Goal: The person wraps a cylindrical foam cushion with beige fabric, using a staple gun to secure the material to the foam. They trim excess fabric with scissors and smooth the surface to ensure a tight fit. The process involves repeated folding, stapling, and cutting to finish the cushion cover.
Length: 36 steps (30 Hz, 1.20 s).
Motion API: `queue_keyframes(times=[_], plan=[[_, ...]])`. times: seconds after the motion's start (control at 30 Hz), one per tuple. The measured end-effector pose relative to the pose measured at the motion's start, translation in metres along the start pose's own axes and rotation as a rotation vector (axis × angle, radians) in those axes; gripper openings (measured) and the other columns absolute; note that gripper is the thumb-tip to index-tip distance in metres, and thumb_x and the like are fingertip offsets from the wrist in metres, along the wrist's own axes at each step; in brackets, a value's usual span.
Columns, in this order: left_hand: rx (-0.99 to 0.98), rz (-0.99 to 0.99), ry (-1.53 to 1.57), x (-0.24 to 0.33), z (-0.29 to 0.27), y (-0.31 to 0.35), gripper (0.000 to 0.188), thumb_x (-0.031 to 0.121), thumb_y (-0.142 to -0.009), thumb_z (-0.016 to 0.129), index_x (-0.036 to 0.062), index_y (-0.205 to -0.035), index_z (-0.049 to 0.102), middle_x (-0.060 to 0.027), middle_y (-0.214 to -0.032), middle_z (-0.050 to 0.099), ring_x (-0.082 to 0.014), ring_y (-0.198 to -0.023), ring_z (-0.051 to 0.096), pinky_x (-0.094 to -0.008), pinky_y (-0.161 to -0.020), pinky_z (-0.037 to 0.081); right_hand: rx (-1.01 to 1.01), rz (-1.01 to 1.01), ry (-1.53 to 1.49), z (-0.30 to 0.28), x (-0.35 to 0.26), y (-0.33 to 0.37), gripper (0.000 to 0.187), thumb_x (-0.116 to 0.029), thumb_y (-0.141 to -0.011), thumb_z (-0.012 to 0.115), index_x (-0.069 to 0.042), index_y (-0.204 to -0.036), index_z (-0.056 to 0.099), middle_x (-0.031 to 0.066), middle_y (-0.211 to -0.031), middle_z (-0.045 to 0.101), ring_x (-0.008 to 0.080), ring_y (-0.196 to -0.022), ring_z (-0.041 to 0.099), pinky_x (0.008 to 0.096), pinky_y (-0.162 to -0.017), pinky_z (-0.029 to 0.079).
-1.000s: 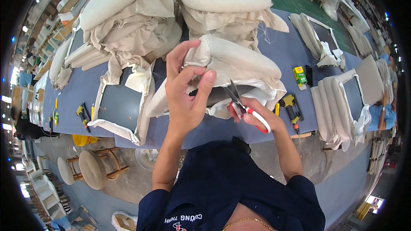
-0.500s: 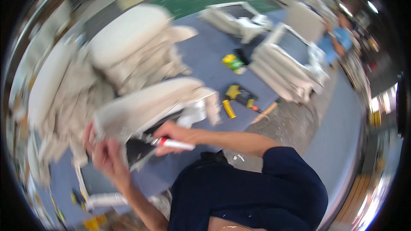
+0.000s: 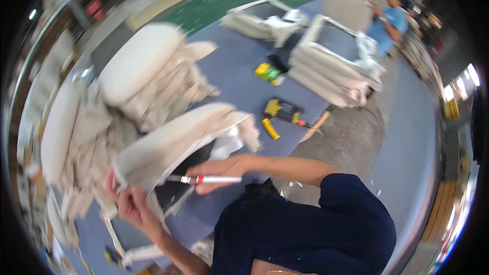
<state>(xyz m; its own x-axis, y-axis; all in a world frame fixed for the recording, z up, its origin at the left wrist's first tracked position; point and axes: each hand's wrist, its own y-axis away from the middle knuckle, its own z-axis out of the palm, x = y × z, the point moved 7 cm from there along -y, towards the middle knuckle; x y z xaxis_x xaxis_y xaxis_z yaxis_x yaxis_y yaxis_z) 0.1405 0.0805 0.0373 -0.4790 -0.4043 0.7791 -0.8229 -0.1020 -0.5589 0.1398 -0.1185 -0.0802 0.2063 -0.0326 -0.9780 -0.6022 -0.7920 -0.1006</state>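
A beige upholstered cushion piece (image 3: 168,140), with a dark underside panel (image 3: 175,188), stands tilted on the blue-grey table in front of me. My left hand (image 3: 131,201) pinches the fabric edge at its left end, fingers closed. In my right hand (image 3: 219,170) is a slim hand tool (image 3: 220,179) with a white handle, a red band and a metal front part. That metal end points left toward the fabric and the dark panel; blur hides its exact kind. White lining (image 3: 226,145) hangs loose at the cushion's right end.
Beyond the cushion, a yellow-and-black power tool (image 3: 282,111) and a green-and-yellow box (image 3: 270,73) lie on the table (image 3: 229,69). Padded beige pieces (image 3: 142,61) are at left; stacked covered panels (image 3: 331,61) stand at right. A person in blue (image 3: 389,23) works farther back.
The view has shifted slightly. The tool in my right hand has turned more level, while my left hand keeps its pinch on the fabric edge.
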Motion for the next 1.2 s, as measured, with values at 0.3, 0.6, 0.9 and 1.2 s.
queue_keyframes(times=[0.3, 0.6, 0.9, 1.2], plan=[[-0.043, 0.075, 0.233, -0.001, -0.012, 0.001, 0.014, 0.009, -0.089, 0.072, -0.0024, -0.086, 0.065, -0.0198, -0.144, 0.048, -0.0346, -0.135, 0.049, -0.0428, -0.11, 0.038, 0.061, 0.155, -0.094, 0.008, -0.018, -0.022, 0.077, -0.08, -0.084, 0.06, -0.003, -0.087, 0.056, 0.0001, -0.072, 0.051, 0.0107, -0.062, 0.048, 0.0305, -0.055, 0.042], [-0.011, 0.059, 0.307, -0.007, -0.02, 0.011, 0.017, 0.012, -0.091, 0.074, -0.0021, -0.087, 0.066, -0.0179, -0.143, 0.047, -0.0302, -0.133, 0.051, -0.0353, -0.096, 0.046, 0.041, 0.124, 0.028, 0.001, -0.021, -0.021, 0.088, -0.09, -0.076, 0.057, -0.002, -0.081, 0.055, 0.0006, -0.073, 0.051, 0.012, -0.067, 0.047, 0.0294, -0.059, 0.04], [-0.031, 0.073, 0.317, -0.008, -0.022, 0.011, 0.018, 0.013, -0.091, 0.073, -0.0027, -0.088, 0.066, -0.0183, -0.142, 0.048, -0.0285, -0.132, 0.053, -0.0318, -0.089, 0.049, 0.109, 0.134, -0.091, 0.011, -0.022, -0.035, 0.082, -0.082, -0.076, 0.068, -0.001, -0.079, 0.057, 0.0012, -0.071, 0.055, 0.0102, -0.062, 0.052, 0.027, -0.056, 0.042], [-0.046, 0.062, 0.41, -0.023, -0.027, 0.001, 0.019, 0.014, -0.091, 0.074, -0.0029, -0.087, 0.067, -0.0172, -0.142, 0.049, -0.0288, -0.134, 0.051, -0.0345, -0.095, 0.047, 0.158, 0.073, -0.021, 0.023, -0.01, -0.029, 0.088, -0.087, -0.079, 0.058, 0.0, -0.09, 0.056, 0.0033, -0.078, 0.053, 0.0132, -0.07, 0.051, 0.0302, -0.062, 0.043]])
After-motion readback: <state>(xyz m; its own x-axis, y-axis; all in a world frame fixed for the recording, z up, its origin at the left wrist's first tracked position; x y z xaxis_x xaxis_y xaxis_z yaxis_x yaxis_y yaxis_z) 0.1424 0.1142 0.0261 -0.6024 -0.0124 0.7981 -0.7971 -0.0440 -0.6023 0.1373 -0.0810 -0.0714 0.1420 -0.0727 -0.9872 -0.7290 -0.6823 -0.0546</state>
